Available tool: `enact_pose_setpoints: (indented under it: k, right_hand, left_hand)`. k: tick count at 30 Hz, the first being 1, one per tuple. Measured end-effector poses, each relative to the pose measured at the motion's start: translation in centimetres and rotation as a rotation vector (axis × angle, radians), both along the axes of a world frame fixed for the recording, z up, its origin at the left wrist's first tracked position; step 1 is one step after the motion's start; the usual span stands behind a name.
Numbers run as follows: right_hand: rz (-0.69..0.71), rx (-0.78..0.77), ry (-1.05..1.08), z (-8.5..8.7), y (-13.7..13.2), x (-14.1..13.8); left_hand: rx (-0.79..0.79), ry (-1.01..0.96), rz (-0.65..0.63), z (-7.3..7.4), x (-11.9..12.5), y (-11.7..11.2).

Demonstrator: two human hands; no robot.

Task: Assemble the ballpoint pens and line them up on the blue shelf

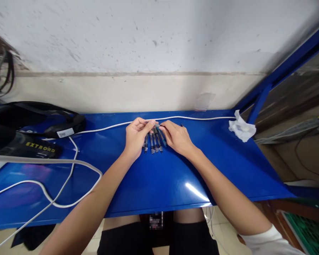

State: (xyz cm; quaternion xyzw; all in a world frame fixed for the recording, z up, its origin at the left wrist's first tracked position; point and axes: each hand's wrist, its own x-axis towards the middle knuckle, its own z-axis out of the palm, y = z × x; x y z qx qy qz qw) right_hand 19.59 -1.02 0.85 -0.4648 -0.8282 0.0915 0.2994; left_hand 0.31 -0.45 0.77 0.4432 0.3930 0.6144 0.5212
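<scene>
Closes fingertips (pixel 145 123) of left hand (pixel 136 136) and right hand (pixel 177 137) on one pen (pixel 156 125), holds it crosswise over the far end of the row of pens (pixel 154 143) lying on the blue table (pixel 162 177), likely for alignment.

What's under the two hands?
A row of pens lies on the blue table between the left hand and right hand; the upper ends are hidden beneath them.

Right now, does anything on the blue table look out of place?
Nothing spilled or broken. A crumpled white tissue lies at the right rear corner of the table, and a white cable snakes in loops over the left side and behind the hands. The pens between left hand and right hand lie in a slightly fanned row.
</scene>
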Motion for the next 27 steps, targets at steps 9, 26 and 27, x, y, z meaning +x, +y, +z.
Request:
enact_pose_setpoints:
  k: [9, 26, 27]
  right_hand:
    - [-0.030, -0.027, 0.024, -0.2, 0.2, 0.2]
    - [-0.033, 0.044, 0.105, 0.1, 0.3, 0.3]
    - [-0.035, 0.047, 0.110, 0.1, 0.3, 0.3]
  left_hand:
    - [-0.010, -0.023, 0.056, 0.0, -0.2, 0.4]
    - [-0.020, -0.087, 0.169, 0.8, -1.6, 1.4]
    - [-0.017, -0.092, 0.174, 0.7, -1.7, 1.4]
